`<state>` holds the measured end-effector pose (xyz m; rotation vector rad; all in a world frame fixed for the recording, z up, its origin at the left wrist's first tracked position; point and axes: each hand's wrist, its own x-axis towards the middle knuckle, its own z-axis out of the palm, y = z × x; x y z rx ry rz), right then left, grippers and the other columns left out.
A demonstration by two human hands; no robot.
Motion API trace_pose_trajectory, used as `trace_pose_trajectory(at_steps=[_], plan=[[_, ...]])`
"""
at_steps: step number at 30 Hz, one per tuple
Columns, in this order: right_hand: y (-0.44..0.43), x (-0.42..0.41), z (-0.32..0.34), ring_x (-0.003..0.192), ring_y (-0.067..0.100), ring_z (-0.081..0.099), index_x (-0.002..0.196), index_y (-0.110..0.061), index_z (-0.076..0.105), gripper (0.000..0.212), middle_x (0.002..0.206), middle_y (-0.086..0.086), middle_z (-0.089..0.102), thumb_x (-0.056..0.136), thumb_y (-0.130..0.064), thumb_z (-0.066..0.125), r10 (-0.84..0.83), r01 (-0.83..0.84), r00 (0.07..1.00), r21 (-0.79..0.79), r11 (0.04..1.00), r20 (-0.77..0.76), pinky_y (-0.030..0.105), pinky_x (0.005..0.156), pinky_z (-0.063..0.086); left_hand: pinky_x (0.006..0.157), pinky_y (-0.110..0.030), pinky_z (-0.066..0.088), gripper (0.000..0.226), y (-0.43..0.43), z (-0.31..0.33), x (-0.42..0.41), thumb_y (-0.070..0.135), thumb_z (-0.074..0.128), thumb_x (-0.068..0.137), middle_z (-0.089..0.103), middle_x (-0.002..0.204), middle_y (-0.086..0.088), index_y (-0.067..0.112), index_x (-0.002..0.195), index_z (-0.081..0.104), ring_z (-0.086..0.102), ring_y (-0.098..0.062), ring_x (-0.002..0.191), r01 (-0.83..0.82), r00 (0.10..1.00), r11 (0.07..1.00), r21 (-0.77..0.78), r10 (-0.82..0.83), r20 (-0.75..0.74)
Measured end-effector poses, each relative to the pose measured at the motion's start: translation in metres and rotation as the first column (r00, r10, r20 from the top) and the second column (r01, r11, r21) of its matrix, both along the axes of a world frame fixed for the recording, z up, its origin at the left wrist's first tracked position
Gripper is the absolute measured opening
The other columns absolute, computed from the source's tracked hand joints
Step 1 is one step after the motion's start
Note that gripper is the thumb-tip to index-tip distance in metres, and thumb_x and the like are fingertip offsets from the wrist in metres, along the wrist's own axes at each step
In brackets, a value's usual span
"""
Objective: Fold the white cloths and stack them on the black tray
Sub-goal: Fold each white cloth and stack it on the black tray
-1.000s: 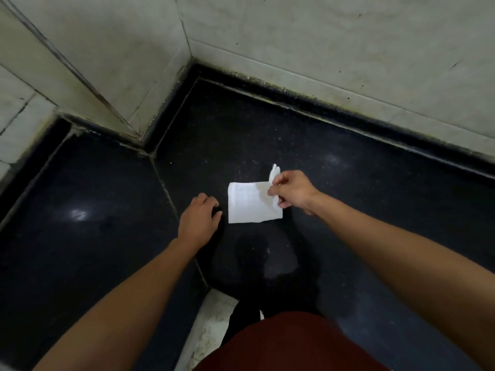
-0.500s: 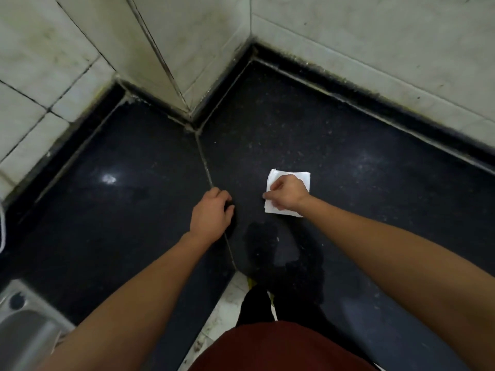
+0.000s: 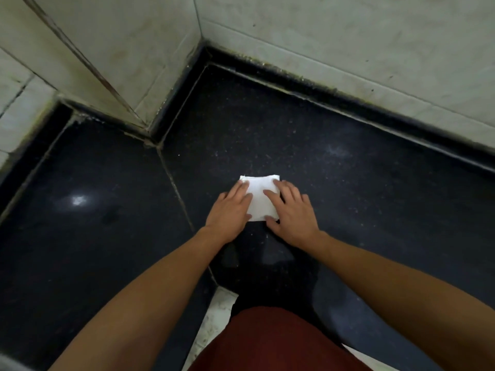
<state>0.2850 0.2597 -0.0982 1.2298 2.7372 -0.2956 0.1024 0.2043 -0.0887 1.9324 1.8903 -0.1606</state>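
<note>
Nearest the camera, below the white cloth (image 3: 262,200): dark red garment (image 3: 267,344). Left hand (image 3: 230,212) and right hand (image 3: 292,214) lie flat on the cloth's left and right edges, fingers straight, pressing, gripping nothing. Cloth: small folded square, thin, soft, on polished speckled black counter (image 3: 361,210). Judgement: flatten the crease evenly and square the corners before lifting. Beyond the cloth: pale tiled wall (image 3: 321,49); no tray distinguishable

No text, label, brand, number or sign can be read here. The white cloth (image 3: 261,200), the dark speckled counter (image 3: 348,215), the pale wall tiles (image 3: 348,49) and the red garment (image 3: 273,344) at the near edge are all plain.
</note>
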Motion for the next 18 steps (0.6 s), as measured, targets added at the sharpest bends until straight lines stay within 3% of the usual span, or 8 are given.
trace_pose_trajectory(at_steps=[3,7,10,12,15,18], plan=[[0.006,0.008,-0.007,0.139,0.029,0.035,0.129,-0.014,0.057,0.058,0.150,0.008,0.040,0.086,-0.052,0.051,0.027,-0.030,0.997,0.041,0.999,0.071,0.046,0.089,0.044,0.116,-0.036,0.019,0.055,-0.002,-0.002,-0.001,0.035,0.048,0.098,0.002,0.162,-0.003,0.015,0.146,0.031,-0.003,-0.016,0.149,0.003,1.000,1.000,-0.012,-0.003,0.003],[0.008,0.043,-0.011,0.142,0.028,0.032,0.136,-0.011,0.053,0.070,0.150,0.006,0.042,0.092,-0.059,0.027,0.040,-0.045,0.987,0.034,0.998,0.154,0.047,0.094,0.043,0.117,-0.036,0.015,0.059,-0.003,-0.003,-0.001,0.036,0.046,0.098,-0.001,0.162,-0.001,0.014,0.149,0.025,-0.004,-0.015,0.148,-0.010,1.000,1.000,-0.025,0.011,0.011],[0.016,0.042,-0.001,0.141,0.028,0.034,0.133,-0.013,0.055,0.060,0.150,0.006,0.042,0.094,-0.052,0.032,0.031,-0.034,0.998,0.075,0.997,0.051,0.045,0.095,0.042,0.117,-0.036,0.015,0.060,-0.003,-0.006,-0.002,0.037,0.046,0.098,0.000,0.162,-0.001,0.015,0.150,0.025,-0.004,-0.015,0.148,-0.004,1.000,1.000,-0.017,0.004,0.011],[0.018,0.029,0.002,0.138,0.026,0.040,0.127,-0.015,0.060,0.046,0.146,0.006,0.047,0.095,-0.040,0.039,0.131,-0.127,0.991,0.113,0.985,-0.026,0.043,0.091,0.044,0.117,-0.035,0.015,0.060,-0.003,-0.007,-0.003,0.037,0.046,0.098,0.000,0.162,-0.001,0.016,0.150,0.026,-0.004,-0.014,0.148,-0.007,1.000,1.000,-0.013,0.007,0.016],[0.016,0.026,-0.008,0.116,0.028,0.058,0.100,-0.017,0.072,0.020,0.125,0.005,0.063,0.084,-0.026,0.067,0.333,-0.316,0.934,0.132,0.939,-0.132,0.040,0.079,0.050,0.117,-0.035,0.015,0.060,-0.002,-0.006,-0.003,0.038,0.047,0.097,0.001,0.162,0.000,0.016,0.149,0.026,-0.003,-0.014,0.148,-0.007,1.000,1.000,-0.009,0.007,0.029],[0.011,0.046,-0.018,0.105,0.027,0.060,0.097,-0.015,0.072,0.018,0.115,0.005,0.065,0.081,-0.022,0.072,0.370,-0.359,0.913,0.089,0.929,-0.170,0.038,0.071,0.051,0.117,-0.035,0.015,0.061,-0.002,-0.007,-0.005,0.038,0.047,0.097,0.000,0.162,0.000,0.016,0.150,0.025,-0.003,-0.015,0.149,0.006,0.999,1.000,-0.005,-0.006,0.032]])
